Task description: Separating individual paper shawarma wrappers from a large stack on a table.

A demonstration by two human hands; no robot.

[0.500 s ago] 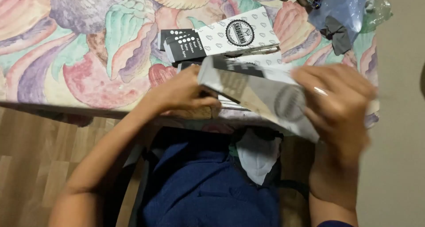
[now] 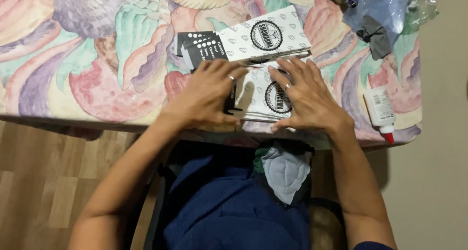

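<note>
A stack of flat white paper bags (image 2: 258, 96) with a round black emblem and a black end panel lies near the table's front edge. My left hand (image 2: 207, 96) rests palm down on the stack's left, black end. My right hand (image 2: 304, 96) lies flat on its right part, fingers spread. Both hands wear a ring. Just behind, more of the same white and black bags (image 2: 243, 40) lie fanned out on the tablecloth.
The table (image 2: 73, 60) has a pastel seashell-patterned cloth. A white glue bottle with a red tip (image 2: 380, 111) lies at the right edge. A blue plastic bag with dark cloth (image 2: 380, 16) sits at the far right corner. Wooden floor lies left below.
My right hand held a bag lifted and tilted above the table edge; now the bag lies flat on the stack and both hands press on it.
</note>
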